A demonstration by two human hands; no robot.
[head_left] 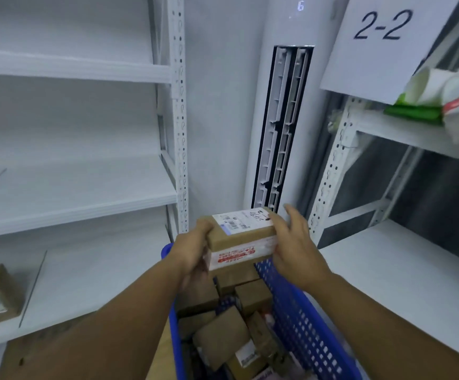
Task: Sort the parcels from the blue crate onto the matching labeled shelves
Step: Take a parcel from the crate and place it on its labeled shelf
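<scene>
The parcel (240, 237), a small cardboard box with a white shipping label (237, 219) on top and red-printed tape along its near side, is held in the air at lower centre of the frame, just above the far end of the blue crate (305, 319). It looks stiff, square-edged and probably light, so its two short ends are the sensible places to hold it; the taped face may be slick. The left hand (192, 253) grips the left end, its fingers (205, 224) curled over the top corner. The right hand (296, 248) presses against the right end, thumb on the top edge, the other fingers fairly straight and spread behind. Both forearms reach forward over more parcels (222, 335) in the crate. A "2-2" sign (381, 26) hangs at upper right.
</scene>
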